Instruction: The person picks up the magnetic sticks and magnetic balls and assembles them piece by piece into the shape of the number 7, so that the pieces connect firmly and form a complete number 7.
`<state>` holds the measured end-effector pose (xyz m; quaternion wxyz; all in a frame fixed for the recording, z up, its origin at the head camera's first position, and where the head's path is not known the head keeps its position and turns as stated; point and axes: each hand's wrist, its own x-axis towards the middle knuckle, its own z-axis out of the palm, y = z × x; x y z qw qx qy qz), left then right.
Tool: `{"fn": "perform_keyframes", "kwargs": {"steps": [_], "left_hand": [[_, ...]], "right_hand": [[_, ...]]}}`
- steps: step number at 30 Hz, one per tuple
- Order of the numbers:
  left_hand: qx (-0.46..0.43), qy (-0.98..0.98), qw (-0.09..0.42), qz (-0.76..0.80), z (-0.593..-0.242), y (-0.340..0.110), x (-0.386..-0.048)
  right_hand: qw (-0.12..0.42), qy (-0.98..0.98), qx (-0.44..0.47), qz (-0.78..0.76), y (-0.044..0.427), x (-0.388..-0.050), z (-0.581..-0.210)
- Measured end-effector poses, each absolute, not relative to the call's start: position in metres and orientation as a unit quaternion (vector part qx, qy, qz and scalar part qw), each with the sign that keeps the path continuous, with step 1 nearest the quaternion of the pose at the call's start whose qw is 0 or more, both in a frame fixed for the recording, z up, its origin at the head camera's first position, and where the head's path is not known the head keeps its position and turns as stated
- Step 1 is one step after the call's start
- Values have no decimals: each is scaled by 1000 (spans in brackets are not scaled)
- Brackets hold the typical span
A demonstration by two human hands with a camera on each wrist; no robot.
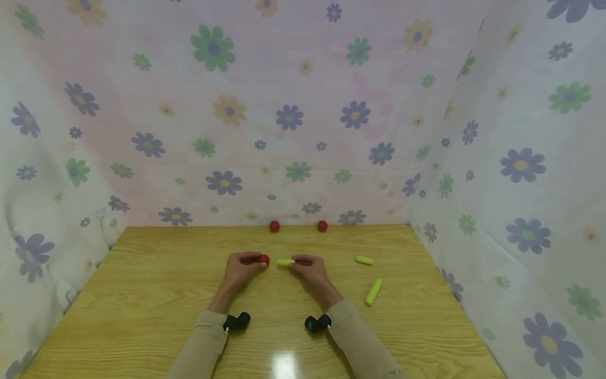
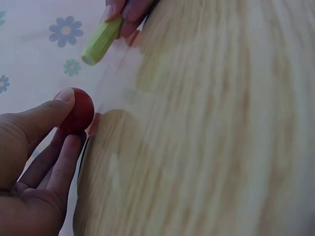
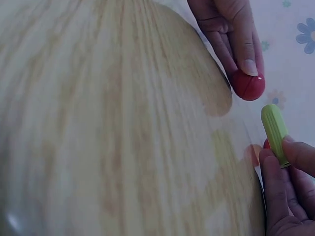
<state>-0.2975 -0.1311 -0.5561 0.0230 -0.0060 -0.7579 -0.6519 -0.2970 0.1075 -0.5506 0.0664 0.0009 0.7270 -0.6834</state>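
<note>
Near the middle of the table, my left hand [image 1: 240, 271] pinches a small glossy red ball [image 1: 264, 260] between thumb and fingers. A thin seam line runs over the ball [image 3: 248, 87] in the right wrist view. My right hand [image 1: 311, 269] pinches a short light-green ridged stick [image 1: 284, 262], its free end pointing left towards the ball. Ball and stick are apart, with a small gap between them. In the left wrist view the green stick [image 2: 100, 43] shows a pale spot on its end. The fingers cover its other end.
Two more red balls, one on the left [image 1: 274, 226] and one on the right [image 1: 322, 226], lie at the table's back edge. To the right lie a short green stick [image 1: 364, 260] and a longer one [image 1: 373, 292]. Flowered cloth [image 1: 298, 137] surrounds the wooden table [image 1: 156, 295].
</note>
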Motion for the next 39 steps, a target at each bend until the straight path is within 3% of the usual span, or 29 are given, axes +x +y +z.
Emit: {"fn": "perform_keyframes", "kwargs": {"steps": [10, 18, 29, 39], "left_hand": [[-30, -747, 7, -664, -557, -124, -296], [-65, -747, 26, -661, -555, -120, -296], [-123, -778, -10, -616, -557, -118, -303], [-143, -783, 13, -605, -557, -117, -301]], "right_hand": [[62, 742, -7, -668, 105, -302, -552], [66, 729, -30, -681, 103, -304, -553], [62, 728, -31, -682, 105, -303, -550], [74, 698, 1, -713, 103, -303, -555]]}}
